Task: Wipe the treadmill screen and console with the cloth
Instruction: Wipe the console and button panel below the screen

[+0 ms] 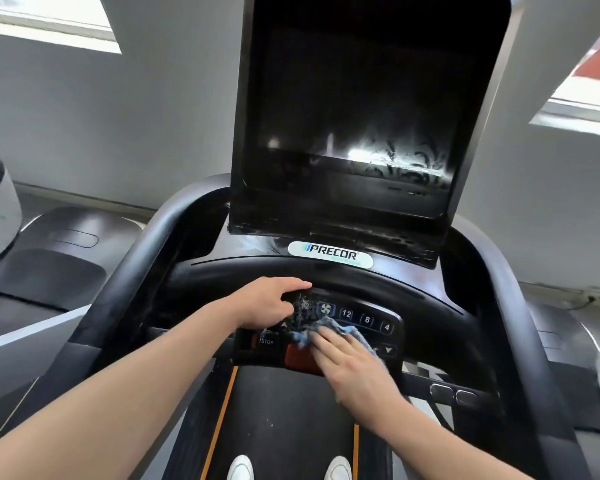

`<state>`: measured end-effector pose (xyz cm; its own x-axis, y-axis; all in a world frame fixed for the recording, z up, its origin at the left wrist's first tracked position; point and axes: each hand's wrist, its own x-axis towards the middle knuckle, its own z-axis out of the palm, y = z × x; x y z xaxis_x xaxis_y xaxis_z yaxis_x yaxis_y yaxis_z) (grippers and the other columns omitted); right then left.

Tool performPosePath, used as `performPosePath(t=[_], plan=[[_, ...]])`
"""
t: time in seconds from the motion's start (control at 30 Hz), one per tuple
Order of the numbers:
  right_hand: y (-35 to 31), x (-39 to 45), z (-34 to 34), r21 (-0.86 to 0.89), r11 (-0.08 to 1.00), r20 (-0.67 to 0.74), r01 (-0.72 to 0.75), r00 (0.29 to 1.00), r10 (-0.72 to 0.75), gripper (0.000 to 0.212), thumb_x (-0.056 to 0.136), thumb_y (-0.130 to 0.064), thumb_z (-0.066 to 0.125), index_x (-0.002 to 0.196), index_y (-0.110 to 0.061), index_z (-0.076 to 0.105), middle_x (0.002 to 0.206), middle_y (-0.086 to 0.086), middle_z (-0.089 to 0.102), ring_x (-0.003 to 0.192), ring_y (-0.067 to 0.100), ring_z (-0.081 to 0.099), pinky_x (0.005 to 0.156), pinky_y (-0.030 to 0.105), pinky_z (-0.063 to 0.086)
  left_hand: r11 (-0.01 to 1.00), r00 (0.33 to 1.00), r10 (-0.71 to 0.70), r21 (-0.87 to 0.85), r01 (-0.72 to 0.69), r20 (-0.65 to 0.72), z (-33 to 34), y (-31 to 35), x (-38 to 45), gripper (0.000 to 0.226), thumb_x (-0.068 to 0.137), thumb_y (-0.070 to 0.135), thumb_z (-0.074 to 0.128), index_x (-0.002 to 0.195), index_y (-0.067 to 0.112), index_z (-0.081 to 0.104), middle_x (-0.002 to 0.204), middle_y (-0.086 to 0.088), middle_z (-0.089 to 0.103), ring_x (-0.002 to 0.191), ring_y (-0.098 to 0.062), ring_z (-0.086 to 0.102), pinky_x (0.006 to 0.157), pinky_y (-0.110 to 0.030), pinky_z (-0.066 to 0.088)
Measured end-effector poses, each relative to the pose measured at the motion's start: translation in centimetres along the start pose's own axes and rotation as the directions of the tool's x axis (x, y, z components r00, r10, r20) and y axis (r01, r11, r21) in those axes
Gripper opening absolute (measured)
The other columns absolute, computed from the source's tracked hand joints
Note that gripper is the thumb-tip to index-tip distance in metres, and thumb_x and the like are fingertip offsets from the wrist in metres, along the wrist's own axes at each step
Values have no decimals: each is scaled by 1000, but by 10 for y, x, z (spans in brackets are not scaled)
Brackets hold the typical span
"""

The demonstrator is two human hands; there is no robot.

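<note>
Fingers [321, 341] pressing cloth [355, 336] on console [378, 327], PRECOR badge [330, 254]

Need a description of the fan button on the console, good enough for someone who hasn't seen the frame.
Start at the big dark treadmill screen and drop past the white Precor badge to the curved button panel the hands work on. The fan button heads the row, just right of the left hand. It alone shows a fan icon; its neighbours read 12, 8, 4.

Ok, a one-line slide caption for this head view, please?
Right hand presses a blue cloth on the treadmill's button panel; left hand grips its upper edge.
</note>
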<state>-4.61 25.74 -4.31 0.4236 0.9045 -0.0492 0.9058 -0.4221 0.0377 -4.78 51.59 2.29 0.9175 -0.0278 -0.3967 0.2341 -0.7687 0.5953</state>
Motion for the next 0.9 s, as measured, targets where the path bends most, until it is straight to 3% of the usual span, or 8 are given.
performPosePath(t=[0.1, 0.23, 0.37, 0.43, 0.6, 0.77, 0.83, 0.9], plan=[[7, -5, -8, 15, 1000, 7, 5, 1000, -5, 56, 86, -20, 39, 131, -22, 73, 146, -5, 63, 138, 16, 56, 109, 37, 49, 1000, 1000, 7, 9, -7, 7, -3, -1, 1, 67, 93, 15, 49, 154, 42, 45, 160, 13, 46, 147, -11, 40, 123, -30, 30], [26, -34, -4, -27, 999, -8, -45, 999, 44, 58, 83, -17, 41, 131, -21, 73, 149, -4, 61, 142, 17, 52, 120, 37, 27, 1000, 1000, 8, -22, -8, 23, -4, -1, -1, 66, 95, 14, 47, 155, 41, 45, 161, 14, 43, 146, -11, 41, 123, -31, 31], [-13, 9, -9, 67, 997, 64, -47, 997, 42, 60, 81, -18, 38, 129, -21, 74, 144, -5, 65, 136, 17, 58, 112, 34, 45, 1000, 1000, 15, -10, -15, 11, -3, 0, -1, 66, 94, 14, 49, 154, 41, 46, 160, 14, 45, 148, -10, 38, 124, -29, 28], [-6, 7, -15, 88, 994, 77, -58, 996, 51, 65, 78, -18, 37, 132, -25, 72, 146, -8, 63, 137, 14, 57, 109, 33, 46, 1000, 1000, 10, -8, -10, 16, -5, 0, -1, 65, 95, 14, 48, 154, 41, 45, 160, 14, 45, 148, -10, 39, 123, -30, 29], [24, -52, 12, 102, 983, 60, -152, 987, 146, 93, 61, -2, 67, 150, -21, 54, 164, -5, 43, 157, 14, 25, 120, 43, 38, 999, 999, 12, -52, -11, 32, -8, 1, -4, 64, 97, 13, 47, 154, 41, 46, 160, 14, 45, 140, -12, 47, 118, -28, 36], [-9, -9, 6, 153, 978, 81, -142, 988, 130, 96, 54, -7, 71, 148, -22, 57, 159, -6, 50, 146, 15, 47, 119, 35, 27, 1000, 999, 5, -27, -4, 37, -8, 3, -3, 63, 97, 14, 47, 154, 42, 46, 159, 14, 45, 142, -12, 46, 116, -26, 35], [3, -20, 7, 145, 984, 113, -100, 990, 84, 99, 53, -8, 72, 149, -22, 55, 159, -6, 49, 145, 15, 48, 118, 38, 37, 999, 999, 2, -32, -1, 42, -9, 2, -1, 64, 97, 14, 47, 153, 44, 46, 159, 13, 46, 142, -15, 47, 115, -26, 37], [14, -42, 14, 139, 989, 93, -51, 995, 38, 87, 64, -7, 65, 149, -21, 54, 162, -5, 45, 149, 15, 42, 116, 41, 44, 999, 999, -7, -46, 9, 45, -9, 2, -1, 63, 97, 14, 47, 153, 44, 46, 156, 12, 50, 132, -21, 57, 101, -24, 42]])
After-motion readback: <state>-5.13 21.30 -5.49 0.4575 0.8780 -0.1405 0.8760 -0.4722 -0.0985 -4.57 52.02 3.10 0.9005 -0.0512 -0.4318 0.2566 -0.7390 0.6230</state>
